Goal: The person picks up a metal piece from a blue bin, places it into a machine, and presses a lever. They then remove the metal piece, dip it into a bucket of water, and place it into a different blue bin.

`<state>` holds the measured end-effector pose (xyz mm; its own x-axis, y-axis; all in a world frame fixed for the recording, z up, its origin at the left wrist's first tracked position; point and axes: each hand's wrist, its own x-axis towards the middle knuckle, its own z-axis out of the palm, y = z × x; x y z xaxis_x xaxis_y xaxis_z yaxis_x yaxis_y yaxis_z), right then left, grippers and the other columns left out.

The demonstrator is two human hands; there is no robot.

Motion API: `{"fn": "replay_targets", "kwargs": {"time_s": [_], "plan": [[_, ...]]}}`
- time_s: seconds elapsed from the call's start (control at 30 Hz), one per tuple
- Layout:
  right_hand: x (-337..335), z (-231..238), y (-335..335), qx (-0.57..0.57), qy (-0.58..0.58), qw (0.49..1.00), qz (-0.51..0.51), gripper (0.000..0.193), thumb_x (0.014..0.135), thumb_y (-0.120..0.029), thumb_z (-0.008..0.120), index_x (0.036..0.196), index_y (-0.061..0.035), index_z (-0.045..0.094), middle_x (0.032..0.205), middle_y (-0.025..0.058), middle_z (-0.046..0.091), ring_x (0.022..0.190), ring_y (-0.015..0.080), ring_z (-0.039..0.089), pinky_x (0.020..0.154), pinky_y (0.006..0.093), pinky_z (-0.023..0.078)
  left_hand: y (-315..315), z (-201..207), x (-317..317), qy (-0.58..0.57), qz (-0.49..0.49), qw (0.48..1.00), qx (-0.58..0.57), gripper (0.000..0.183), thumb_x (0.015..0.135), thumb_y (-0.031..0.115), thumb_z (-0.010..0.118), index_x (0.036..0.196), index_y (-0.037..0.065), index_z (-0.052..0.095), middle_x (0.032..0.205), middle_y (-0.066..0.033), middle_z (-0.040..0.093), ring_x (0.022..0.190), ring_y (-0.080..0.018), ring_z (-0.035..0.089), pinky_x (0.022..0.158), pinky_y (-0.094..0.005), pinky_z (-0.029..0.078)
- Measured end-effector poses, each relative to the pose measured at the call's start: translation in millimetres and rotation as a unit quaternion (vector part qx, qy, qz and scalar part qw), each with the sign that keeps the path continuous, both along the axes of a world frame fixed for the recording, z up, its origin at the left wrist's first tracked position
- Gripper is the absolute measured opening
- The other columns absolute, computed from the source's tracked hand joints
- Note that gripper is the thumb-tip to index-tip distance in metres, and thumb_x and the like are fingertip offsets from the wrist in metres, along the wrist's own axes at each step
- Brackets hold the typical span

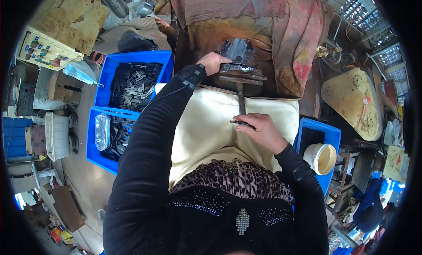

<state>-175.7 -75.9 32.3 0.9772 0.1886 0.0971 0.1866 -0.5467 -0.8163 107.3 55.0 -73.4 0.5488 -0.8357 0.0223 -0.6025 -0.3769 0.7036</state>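
My right hand (262, 131) is closed on a small, flat, dark metal piece (241, 122), held above the cream apron over my lap. Further up, my left hand (211, 63) is at the left side of a metal fixture (242, 74). Its fingers look pressed together; whatever they hold is hidden. Behind the fixture stands an upright grey metal plate (238, 49). A metal bar (241, 99) runs from the fixture down toward my lap. To the left, a blue bin (101, 80) holds many similar dark metal pieces (134, 85).
Stained cloth (292, 39) drapes the machine. A second blue bin (91, 138) on the left contains metal pieces and a clear plastic box (102, 132). At right, a white tub (325, 159) stands in a blue crate (332, 134). A control box (48, 49) is at upper left.
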Motion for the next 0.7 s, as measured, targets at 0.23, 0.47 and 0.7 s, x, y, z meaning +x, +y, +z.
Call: {"fn": "replay_targets", "kwargs": {"time_s": [0.23, 0.47, 0.7], "plan": [[0.5, 1.4, 1.5, -0.055, -0.048, 0.997, 0.003, 0.026, 0.081, -0.022, 0.072, 0.104, -0.0107, 0.068, 0.084, 0.0089, 0.067, 0.072, 0.0276, 0.065, 0.065, 0.0351, 0.053, -0.4, 8.8, -1.3, -0.092, -0.025, 0.992, 0.087, 0.046, 0.082, 0.000, 0.053, 0.121, 0.022, 0.066, 0.114, -0.0140, 0.066, 0.104, -0.0341, 0.062, 0.091, -0.0377, 0.049], [0.9, 3.5, 2.4, -0.121, -0.080, 0.989, 0.019, 0.030, 0.079, -0.020, 0.073, 0.107, -0.0137, 0.067, 0.079, 0.0075, 0.063, 0.067, 0.0263, 0.063, 0.060, 0.0354, 0.051, 4.6, 12.2, 0.6, -0.097, -0.032, 0.992, 0.076, 0.044, 0.085, 0.004, 0.052, 0.121, 0.027, 0.066, 0.110, -0.0140, 0.067, 0.102, -0.0329, 0.063, 0.089, -0.0390, 0.049], [2.3, 2.8, 2.4, -0.173, -0.094, 0.980, 0.019, 0.035, 0.076, -0.013, 0.071, 0.111, -0.0144, 0.064, 0.081, 0.0066, 0.061, 0.068, 0.0259, 0.062, 0.060, 0.0354, 0.051, 0.0, 16.8, -4.5, -0.113, -0.027, 0.991, 0.064, 0.039, 0.082, 0.004, 0.056, 0.114, 0.021, 0.069, 0.105, -0.0148, 0.068, 0.099, -0.0335, 0.064, 0.086, -0.0383, 0.050]]}}
